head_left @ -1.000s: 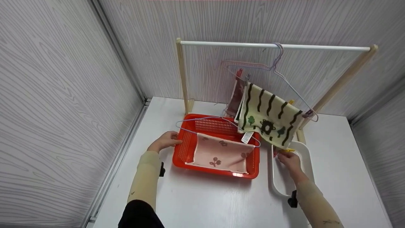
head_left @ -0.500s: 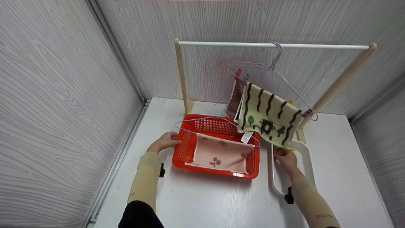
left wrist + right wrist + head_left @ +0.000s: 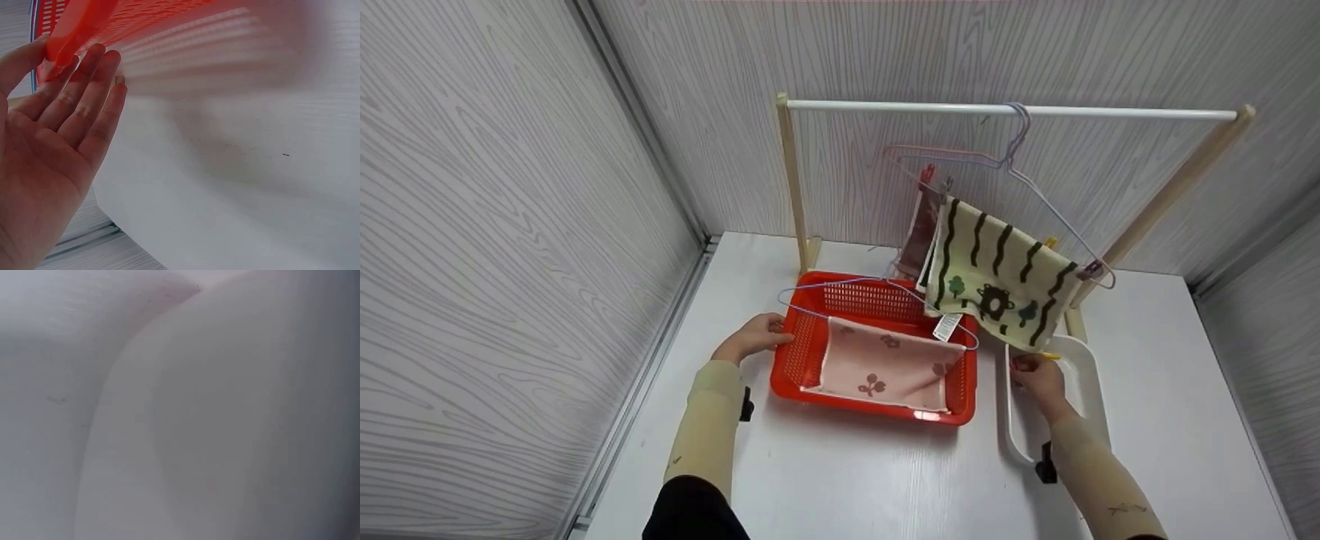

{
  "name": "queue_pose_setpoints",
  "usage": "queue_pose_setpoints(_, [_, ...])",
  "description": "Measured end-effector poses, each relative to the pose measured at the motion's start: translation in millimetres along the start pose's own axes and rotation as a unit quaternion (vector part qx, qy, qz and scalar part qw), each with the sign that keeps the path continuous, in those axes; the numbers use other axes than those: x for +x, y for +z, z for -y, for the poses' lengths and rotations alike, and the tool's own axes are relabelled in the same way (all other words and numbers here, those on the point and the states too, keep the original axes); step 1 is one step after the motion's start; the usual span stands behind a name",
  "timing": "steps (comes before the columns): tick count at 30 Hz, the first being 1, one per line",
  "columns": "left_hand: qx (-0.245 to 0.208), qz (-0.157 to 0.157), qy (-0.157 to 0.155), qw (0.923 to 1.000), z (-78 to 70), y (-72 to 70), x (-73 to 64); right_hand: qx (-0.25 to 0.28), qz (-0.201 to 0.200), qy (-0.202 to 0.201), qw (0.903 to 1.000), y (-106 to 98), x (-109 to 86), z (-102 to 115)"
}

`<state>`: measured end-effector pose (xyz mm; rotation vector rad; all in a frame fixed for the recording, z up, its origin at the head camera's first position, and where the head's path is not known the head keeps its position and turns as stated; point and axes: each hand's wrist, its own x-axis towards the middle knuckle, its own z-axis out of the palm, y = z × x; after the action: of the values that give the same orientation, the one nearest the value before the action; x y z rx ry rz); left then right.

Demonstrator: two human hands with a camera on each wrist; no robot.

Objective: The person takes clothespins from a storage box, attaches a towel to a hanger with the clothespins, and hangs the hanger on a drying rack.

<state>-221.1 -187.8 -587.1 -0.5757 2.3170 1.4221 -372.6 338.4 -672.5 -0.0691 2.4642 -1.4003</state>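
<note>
My left hand (image 3: 754, 337) grips the left rim of a red plastic basket (image 3: 870, 411). In the left wrist view the thumb and index finger of that hand (image 3: 62, 132) pinch the basket rim (image 3: 79, 34), the other fingers reaching out straight underneath. A pink cloth (image 3: 885, 367) with a leaf pattern lies in the basket along a thin blue hanger (image 3: 802, 307). My right hand (image 3: 1041, 382) is down in a white tray (image 3: 1099, 397), its fingertips together at a small red clothespin (image 3: 1015, 369). Beside its knuckles lies a yellow clothespin (image 3: 1051, 355). The right wrist view shows only blurred tray.
A rack with a white bar (image 3: 885, 106) and wooden legs stands behind. From it hang hangers (image 3: 1054, 206) with a striped cream cloth (image 3: 997, 277) and a brown cloth (image 3: 919, 240) on clothespins. The cream cloth dips close over the basket and tray.
My right hand has shifted slightly left in the tray, from the yellow clothespin toward the red one, now mostly hidden by the fingers. My left hand, the basket and the cloths keep their places.
</note>
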Motion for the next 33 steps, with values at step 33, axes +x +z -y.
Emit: queue_pose_setpoints(33, [-0.009,0.009,0.02,0.9997,2.1,2.6,0.5,0.039,-0.05,-0.048,0.9968,-55.1,21.3,76.9])
